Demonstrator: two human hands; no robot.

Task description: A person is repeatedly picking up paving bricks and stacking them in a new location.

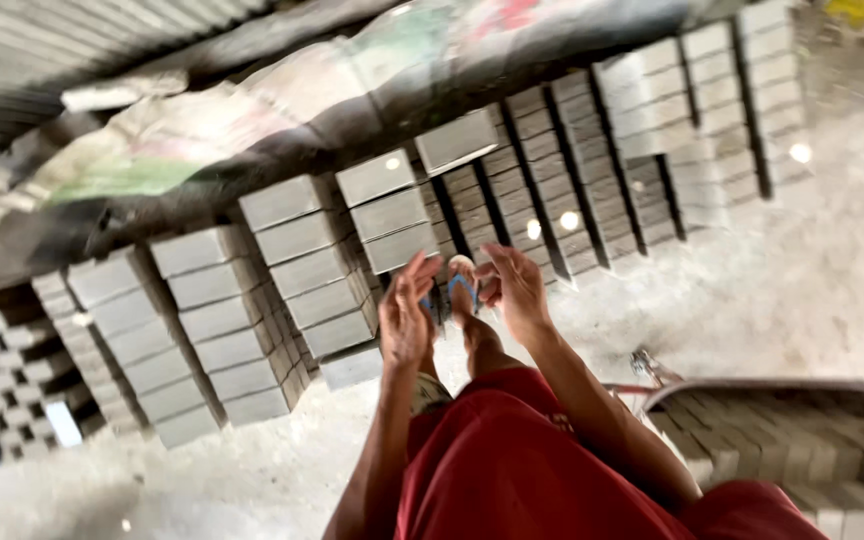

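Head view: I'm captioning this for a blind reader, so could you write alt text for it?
Seen from above, a person's left hand and right hand are raised empty, open and apart above stacked rows of grey concrete blocks. Below are red shorts and a foot in a blue-strapped sandal; a wheelbarrow of blocks stands at right on dusty ground.

Site was a concrete block-making yard: rows of grey paving blocks (292,270) stacked on dusty concrete floor (782,290), tarpaulin-covered heap (252,110) behind, loaded wheelbarrow (782,430) nearby.
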